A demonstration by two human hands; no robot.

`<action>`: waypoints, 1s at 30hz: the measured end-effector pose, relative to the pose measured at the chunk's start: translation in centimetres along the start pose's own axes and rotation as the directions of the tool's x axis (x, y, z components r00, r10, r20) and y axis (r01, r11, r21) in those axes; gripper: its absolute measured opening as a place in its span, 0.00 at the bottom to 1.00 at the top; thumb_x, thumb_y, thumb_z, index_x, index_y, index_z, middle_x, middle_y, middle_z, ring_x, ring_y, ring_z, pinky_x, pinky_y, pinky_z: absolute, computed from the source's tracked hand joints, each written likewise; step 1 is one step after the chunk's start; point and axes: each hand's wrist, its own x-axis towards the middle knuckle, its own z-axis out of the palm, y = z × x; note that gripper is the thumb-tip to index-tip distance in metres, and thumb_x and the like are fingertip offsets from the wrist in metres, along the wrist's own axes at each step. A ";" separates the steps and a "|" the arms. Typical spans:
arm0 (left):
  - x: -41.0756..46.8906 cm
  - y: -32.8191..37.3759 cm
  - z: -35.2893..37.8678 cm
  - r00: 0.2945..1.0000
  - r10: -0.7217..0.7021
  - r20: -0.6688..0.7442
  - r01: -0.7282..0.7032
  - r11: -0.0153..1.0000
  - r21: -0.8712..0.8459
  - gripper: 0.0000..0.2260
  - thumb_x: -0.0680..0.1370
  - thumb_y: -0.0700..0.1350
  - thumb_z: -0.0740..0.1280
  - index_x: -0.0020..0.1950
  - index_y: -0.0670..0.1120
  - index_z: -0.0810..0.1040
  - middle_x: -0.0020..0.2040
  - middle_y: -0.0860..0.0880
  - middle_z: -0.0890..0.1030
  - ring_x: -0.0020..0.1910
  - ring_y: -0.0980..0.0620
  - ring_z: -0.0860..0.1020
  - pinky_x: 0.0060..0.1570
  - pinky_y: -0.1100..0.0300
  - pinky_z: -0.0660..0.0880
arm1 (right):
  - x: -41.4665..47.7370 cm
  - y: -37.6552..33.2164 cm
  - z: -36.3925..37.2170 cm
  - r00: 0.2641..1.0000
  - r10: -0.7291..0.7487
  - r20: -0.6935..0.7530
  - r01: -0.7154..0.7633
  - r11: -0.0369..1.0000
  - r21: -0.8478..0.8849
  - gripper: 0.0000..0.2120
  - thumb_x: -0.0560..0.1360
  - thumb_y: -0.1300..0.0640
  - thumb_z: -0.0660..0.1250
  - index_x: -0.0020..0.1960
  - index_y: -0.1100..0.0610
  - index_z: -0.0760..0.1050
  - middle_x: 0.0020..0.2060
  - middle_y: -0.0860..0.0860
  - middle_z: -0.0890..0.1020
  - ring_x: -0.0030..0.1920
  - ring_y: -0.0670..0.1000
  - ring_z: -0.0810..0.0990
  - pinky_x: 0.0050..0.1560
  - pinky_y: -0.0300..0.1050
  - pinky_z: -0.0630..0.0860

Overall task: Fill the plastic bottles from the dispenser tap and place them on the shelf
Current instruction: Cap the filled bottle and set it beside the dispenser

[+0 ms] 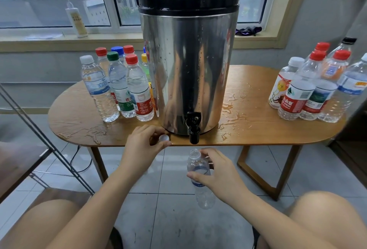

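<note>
- A rounded wooden table (258, 129) stands under a wide window, its top wet with puddles (232, 109) near the front edge.
- Centre stage, a steel dispenser (188, 60) with a black lid; its black tap (193, 127) juts out over the table's edge.
- The left hand (145, 145) pinches a white cap (164, 138) at the table edge, just beside the dispenser's base.
- The right hand (216, 171) is wrapped around the clear bottle (198, 173). It is uncapped, looks empty and is held below the table, with its open mouth just under the tap.
- A cluster of capped bottles (119, 85) stands left of the dispenser, and a second group (309, 89) is on the table's right end.
- A pump bottle (76, 19) sits on the windowsill, and a metal rack frame (45, 139) slants in at the left.
</note>
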 end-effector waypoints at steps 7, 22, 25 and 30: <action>-0.2 3.5 -1.6 0.999 0.004 -0.049 -0.014 0.979 -0.202 0.15 0.74 0.60 0.78 0.57 0.55 0.86 0.52 0.61 0.85 0.56 0.59 0.81 0.52 0.65 0.75 | 0.3 -0.1 0.1 0.999 0.018 -0.033 -0.018 1.000 0.005 0.33 0.70 0.32 0.79 0.68 0.44 0.74 0.61 0.38 0.79 0.60 0.42 0.79 0.58 0.36 0.78; 1.0 10.4 -1.6 1.000 0.004 -0.017 -0.012 0.849 -0.529 0.10 0.82 0.53 0.74 0.42 0.51 0.85 0.31 0.61 0.78 0.33 0.61 0.75 0.37 0.68 0.69 | 0.7 -0.6 0.4 0.998 0.031 -0.046 -0.028 0.997 0.066 0.29 0.70 0.36 0.81 0.65 0.41 0.74 0.59 0.36 0.81 0.59 0.41 0.80 0.56 0.36 0.78; 1.3 10.6 -1.7 0.998 -0.055 0.021 0.057 0.804 -0.592 0.14 0.82 0.55 0.75 0.40 0.50 0.85 0.30 0.57 0.78 0.32 0.58 0.75 0.37 0.59 0.71 | 0.8 -0.6 0.5 0.998 0.028 -0.049 -0.025 0.998 0.062 0.29 0.70 0.36 0.81 0.65 0.41 0.74 0.59 0.36 0.81 0.58 0.40 0.80 0.54 0.32 0.77; 2.3 11.1 -1.4 0.988 -0.155 0.012 0.133 0.796 -0.590 0.20 0.82 0.56 0.74 0.34 0.46 0.82 0.32 0.48 0.83 0.33 0.57 0.77 0.39 0.55 0.74 | 0.8 -0.3 0.7 0.998 0.014 -0.061 -0.010 0.998 0.062 0.28 0.70 0.36 0.82 0.63 0.41 0.74 0.58 0.36 0.80 0.58 0.40 0.80 0.56 0.39 0.80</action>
